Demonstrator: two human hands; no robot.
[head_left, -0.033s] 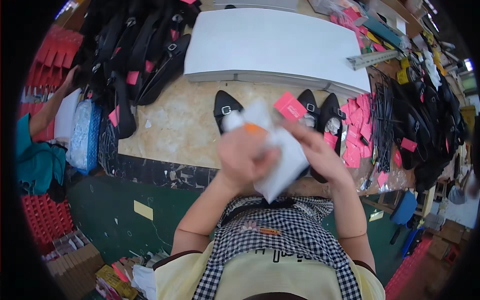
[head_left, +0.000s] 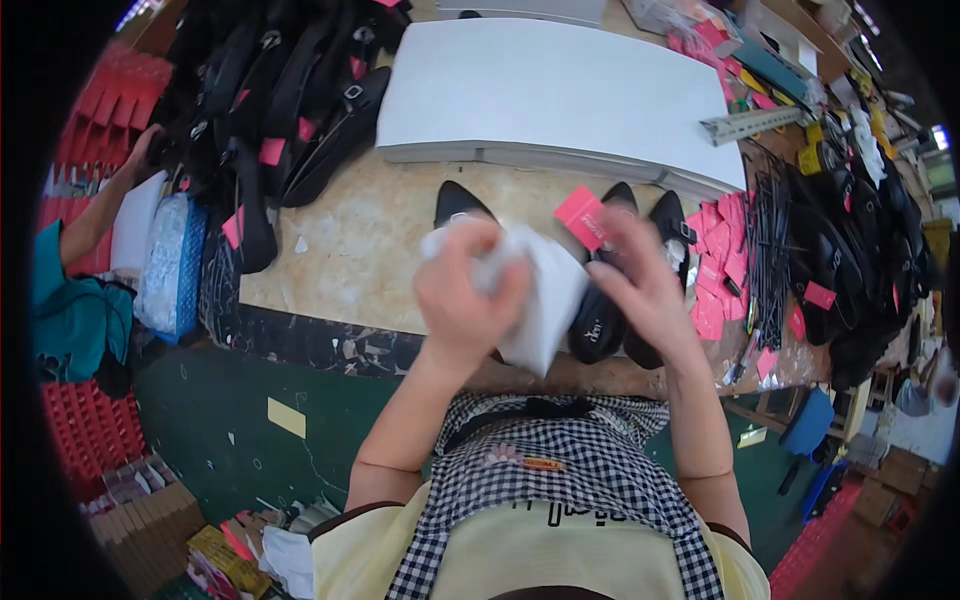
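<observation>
Crumpled white paper [head_left: 545,300] hangs from my left hand [head_left: 465,290], whose fingers are curled closed around its upper part. Behind that hand a black pointed shoe [head_left: 460,202] lies on the table, mostly covered by the hand and paper. My right hand [head_left: 655,295] is off the paper, thumb and fingers apart, slightly blurred. It hovers over two more black pointed shoes: the left shoe [head_left: 597,325] shows its dark insole, and the right shoe [head_left: 672,225] has a buckled strap. Beside my right fingertips is a pink tag [head_left: 578,217].
A white stack of sheets or board [head_left: 560,90] spans the table's back. Black shoes [head_left: 325,140] with pink tags crowd the left, more shoes [head_left: 830,270] the right. Loose pink tags [head_left: 715,265] and black ties [head_left: 768,230] lie near. A co-worker's arm [head_left: 105,205] reaches in at left.
My right hand has drawn away from the white paper, up and to the right. My left hand has shifted slightly left with the paper, uncovering more of the middle shoe.
</observation>
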